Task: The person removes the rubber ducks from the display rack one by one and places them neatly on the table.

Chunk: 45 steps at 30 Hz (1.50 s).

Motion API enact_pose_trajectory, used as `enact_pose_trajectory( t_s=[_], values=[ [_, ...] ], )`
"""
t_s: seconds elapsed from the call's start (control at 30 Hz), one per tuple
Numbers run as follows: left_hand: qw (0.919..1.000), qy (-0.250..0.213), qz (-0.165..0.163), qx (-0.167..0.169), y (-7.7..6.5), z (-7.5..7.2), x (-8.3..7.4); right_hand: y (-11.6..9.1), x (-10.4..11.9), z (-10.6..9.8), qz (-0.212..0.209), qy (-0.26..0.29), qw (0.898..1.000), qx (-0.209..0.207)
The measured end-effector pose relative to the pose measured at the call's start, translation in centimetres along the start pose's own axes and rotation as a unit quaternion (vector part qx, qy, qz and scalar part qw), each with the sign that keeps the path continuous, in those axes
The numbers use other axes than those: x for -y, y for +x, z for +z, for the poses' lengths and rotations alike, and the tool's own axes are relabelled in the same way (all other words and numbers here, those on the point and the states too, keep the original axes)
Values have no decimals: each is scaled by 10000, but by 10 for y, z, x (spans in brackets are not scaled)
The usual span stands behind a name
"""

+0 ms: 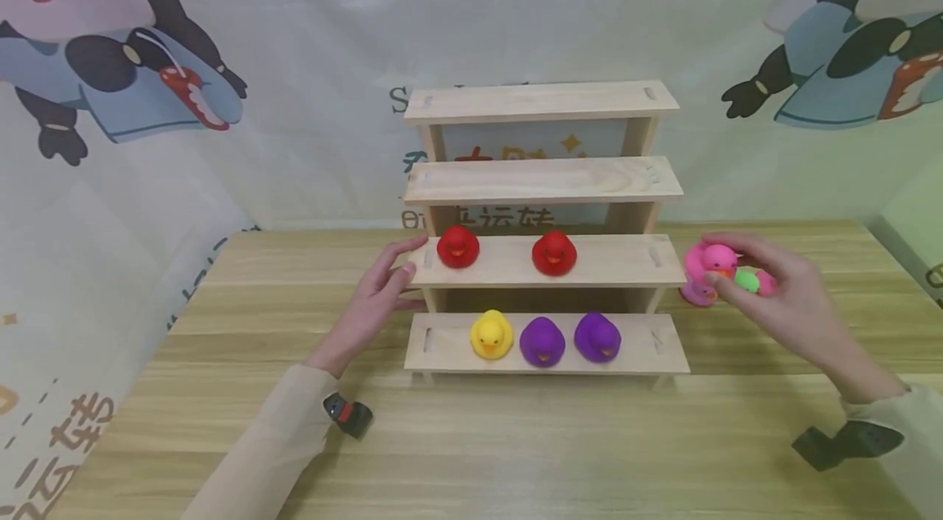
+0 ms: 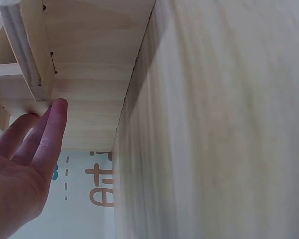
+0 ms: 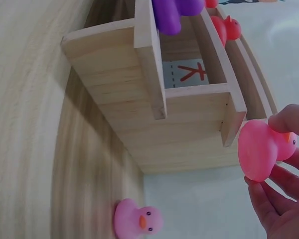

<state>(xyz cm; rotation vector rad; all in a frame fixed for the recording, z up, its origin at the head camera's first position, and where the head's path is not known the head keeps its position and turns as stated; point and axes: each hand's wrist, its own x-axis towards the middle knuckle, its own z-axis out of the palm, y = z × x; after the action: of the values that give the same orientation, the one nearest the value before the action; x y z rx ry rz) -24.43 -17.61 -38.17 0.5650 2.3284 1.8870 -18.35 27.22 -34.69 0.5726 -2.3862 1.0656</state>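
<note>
A four-tier wooden rack [image 1: 545, 262] stands on the table. At its left end, my left hand [image 1: 379, 282] holds the second shelf from the bottom, thumb at the shelf edge and other fingers [image 2: 52, 134] below it. My right hand [image 1: 784, 299] pinches a bright pink rubber duck [image 3: 259, 152] between thumb and fingers, just off the rack's right side. Two red ducks [image 1: 554, 253] sit apart on that second shelf. Along the bottom shelf are a yellow duck [image 1: 491, 335] and two purple ducks [image 1: 542, 341]. The upper two shelves hold nothing.
A lighter pink duck [image 3: 132, 219] sits on the table right of the rack. Behind my right hand, a green toy [image 1: 747, 281] and another pink toy [image 1: 766, 283] are partly hidden. A printed cloth [image 1: 309, 94] hangs behind the table.
</note>
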Motion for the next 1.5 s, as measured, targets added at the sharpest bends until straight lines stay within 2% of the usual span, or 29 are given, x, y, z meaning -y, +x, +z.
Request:
enact_pose_trajectory(
  t_s=[0.17, 0.4, 0.63, 0.93, 1.07, 1.2, 1.37, 1.5],
  values=[
    [10000, -21, 1, -13, 0, 0, -1, -8, -6, -2, 178, -210, 9994, 190],
    [9999, 65, -72, -53, 0, 2, -3, -18, -14, -3, 602, -159, 9974, 367],
    [10000, -6, -55, -37, 1, 2, -2, -33, -24, -2, 511, -37, 9970, 574],
    [10000, -46, -43, -56, 2, 2, -2, -43, -38, -3, 372, 498, 9966, 546],
    [10000, -60, -65, -44, 2, 1, -2, -48, -43, 0, 383, 478, 9964, 580],
    [9999, -82, -71, -4, 2, 1, -2, -53, -46, 2, 675, 252, 9945, 756],
    [9999, -84, -69, 6, 2, 1, -2, -56, -48, 1, 1169, 128, 9875, 1045],
    [9999, -108, -59, -38, 1, 1, -3, -57, -51, 1, 1345, 112, 9844, 1130]
  ],
)
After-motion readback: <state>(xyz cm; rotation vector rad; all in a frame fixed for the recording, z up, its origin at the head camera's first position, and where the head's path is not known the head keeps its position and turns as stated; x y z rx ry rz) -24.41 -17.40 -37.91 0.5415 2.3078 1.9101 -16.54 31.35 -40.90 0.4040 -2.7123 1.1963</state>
